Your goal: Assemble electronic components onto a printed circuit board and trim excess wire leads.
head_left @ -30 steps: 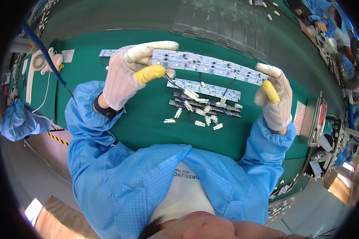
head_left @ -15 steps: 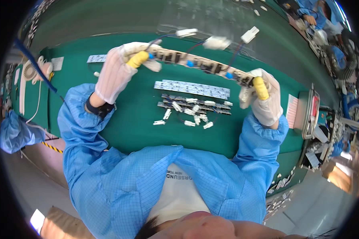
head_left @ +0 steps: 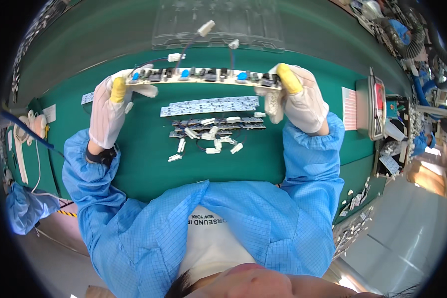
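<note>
A long, narrow circuit board strip [head_left: 198, 75] with black and blue components is stretched level between my gloved hands. My left hand [head_left: 108, 107] pinches its left end, and my right hand [head_left: 300, 97] grips the right end; each wears a yellow finger cover. Wires with white connectors [head_left: 206, 28] rise from the strip's far side. Below it, pale flat boards [head_left: 208, 106] lie side by side on the green mat. Nearer to me sit several populated board strips [head_left: 241, 126], with loose white connectors [head_left: 213, 150] spread in front of them.
A clear plastic tray [head_left: 218, 25] lies at the back. At right stand a metal box [head_left: 365, 111] and a red-lined paper sheet [head_left: 349, 109]. A small white fan [head_left: 22, 130] and a blue cable [head_left: 27, 131] are at left, with another person's blue sleeve [head_left: 30, 206] beyond the table.
Both hands have moved left in view with the strip between them. The strip was slanting down to the right and is now nearly level. Its dangling connectors have swung to new positions.
</note>
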Demonstrator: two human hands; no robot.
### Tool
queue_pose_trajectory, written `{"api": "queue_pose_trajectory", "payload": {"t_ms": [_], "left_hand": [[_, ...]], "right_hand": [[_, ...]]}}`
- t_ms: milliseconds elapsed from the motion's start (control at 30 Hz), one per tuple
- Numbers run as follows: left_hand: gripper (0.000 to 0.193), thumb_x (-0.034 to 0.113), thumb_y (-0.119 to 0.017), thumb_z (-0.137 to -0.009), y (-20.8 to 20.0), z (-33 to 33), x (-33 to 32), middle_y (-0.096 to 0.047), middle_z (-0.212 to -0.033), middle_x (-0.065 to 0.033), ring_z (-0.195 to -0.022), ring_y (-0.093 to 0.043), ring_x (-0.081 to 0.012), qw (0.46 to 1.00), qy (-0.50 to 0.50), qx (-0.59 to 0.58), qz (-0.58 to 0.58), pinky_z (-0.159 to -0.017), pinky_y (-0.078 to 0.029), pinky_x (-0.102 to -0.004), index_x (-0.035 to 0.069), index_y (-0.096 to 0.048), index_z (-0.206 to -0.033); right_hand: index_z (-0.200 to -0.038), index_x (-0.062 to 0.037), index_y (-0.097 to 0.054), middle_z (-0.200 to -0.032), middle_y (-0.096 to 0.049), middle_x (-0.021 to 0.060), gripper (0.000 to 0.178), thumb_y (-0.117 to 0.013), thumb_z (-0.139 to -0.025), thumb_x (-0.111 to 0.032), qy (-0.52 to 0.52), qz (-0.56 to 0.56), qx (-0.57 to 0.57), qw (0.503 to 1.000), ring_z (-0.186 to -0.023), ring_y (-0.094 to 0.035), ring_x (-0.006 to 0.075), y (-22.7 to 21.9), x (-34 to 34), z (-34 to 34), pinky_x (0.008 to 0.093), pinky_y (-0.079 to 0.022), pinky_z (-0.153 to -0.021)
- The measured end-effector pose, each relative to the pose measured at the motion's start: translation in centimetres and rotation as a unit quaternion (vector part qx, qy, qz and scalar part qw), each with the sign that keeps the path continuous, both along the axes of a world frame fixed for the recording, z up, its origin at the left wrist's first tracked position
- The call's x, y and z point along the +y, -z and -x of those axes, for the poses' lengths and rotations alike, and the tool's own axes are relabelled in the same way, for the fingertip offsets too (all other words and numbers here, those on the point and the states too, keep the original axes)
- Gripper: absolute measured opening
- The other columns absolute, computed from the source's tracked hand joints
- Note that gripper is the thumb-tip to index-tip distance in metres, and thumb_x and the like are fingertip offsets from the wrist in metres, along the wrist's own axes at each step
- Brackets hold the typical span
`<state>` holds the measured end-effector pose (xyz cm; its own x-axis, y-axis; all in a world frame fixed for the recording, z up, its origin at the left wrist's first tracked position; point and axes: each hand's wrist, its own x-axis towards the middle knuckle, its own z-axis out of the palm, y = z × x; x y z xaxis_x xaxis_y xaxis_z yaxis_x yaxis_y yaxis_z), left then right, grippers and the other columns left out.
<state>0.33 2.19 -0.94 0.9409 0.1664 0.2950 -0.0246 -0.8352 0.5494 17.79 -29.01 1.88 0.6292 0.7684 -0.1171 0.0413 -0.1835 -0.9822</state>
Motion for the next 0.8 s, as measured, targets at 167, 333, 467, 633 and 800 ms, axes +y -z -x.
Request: {"api": "queue_pose_trajectory", "payload": {"t_ms": [167,333,467,633,800], "left_hand": [[0.038,0.034,-0.040,-0.095,-1.3,0.3,-1.2,-0.069,-0.074,-0.0031,-0.075,-0.059,-0.0208,0.992,0.003,0.026,0.125,-0.071,-0.045,-0.0324,0.005,-0.063,-0.102],[0.038,0.038,-0.039,-0.097,-1.6,0.1,-1.1,-0.070,-0.074,-0.0007,-0.073,-0.061,-0.0209,0.991,0.059,-0.026,0.115,-0.074,-0.044,-0.0332,0.010,-0.064,-0.103],[0.031,0.030,-0.043,-0.097,-0.7,0.8,-0.5,-0.069,-0.079,-0.0029,-0.081,-0.062,-0.0194,0.989,0.067,-0.125,0.041,-0.077,-0.045,-0.0319,0.009,-0.062,-0.110],[0.054,0.046,-0.039,-0.096,-1.1,-0.5,-2.4,-0.062,-0.103,-0.0123,-0.101,-0.058,-0.0202,0.770,0.196,-0.024,0.607,-0.094,-0.043,-0.0381,0.004,-0.043,-0.130],[0.030,0.022,-0.045,-0.097,-0.6,-0.1,-1.2,-0.062,-0.106,-0.0130,-0.088,-0.061,-0.0188,0.858,0.036,0.000,0.512,-0.075,-0.050,-0.0281,0.002,-0.051,-0.118]], "right_hand": [[-0.098,0.0002,-0.052,-0.074,-0.064,0.0103,0.048,-0.059,-0.087,-0.046,0.045,-0.068,0.059,0.995,-0.047,-0.056,0.0134,0.6,0.5,0.5,0.0225,-0.043,-0.040],[-0.092,0.0001,-0.055,-0.069,-0.060,0.0059,0.065,-0.055,-0.081,-0.064,0.043,-0.053,-0.029,0.997,-0.043,-0.050,0.0106,1.3,0.1,0.4,0.0211,-0.039,-0.039],[-0.092,-0.0011,-0.057,-0.066,-0.058,0.0038,0.059,-0.051,-0.086,-0.060,0.037,-0.028,-0.105,0.993,-0.048,-0.051,0.0097,1.6,-0.1,-0.3,0.0208,-0.038,-0.045],[-0.110,-0.0001,-0.052,-0.075,-0.054,0.0011,0.061,-0.062,-0.082,-0.054,0.031,-0.036,-0.021,0.999,-0.055,-0.051,0.0078,-0.5,2.0,1.3,0.0188,-0.036,-0.048],[-0.124,-0.0017,-0.047,-0.090,-0.055,0.0045,0.069,-0.079,-0.072,-0.034,0.015,-0.062,0.071,0.995,-0.068,-0.055,0.0099,0.0,2.9,2.7,0.0182,-0.041,-0.055]]}}
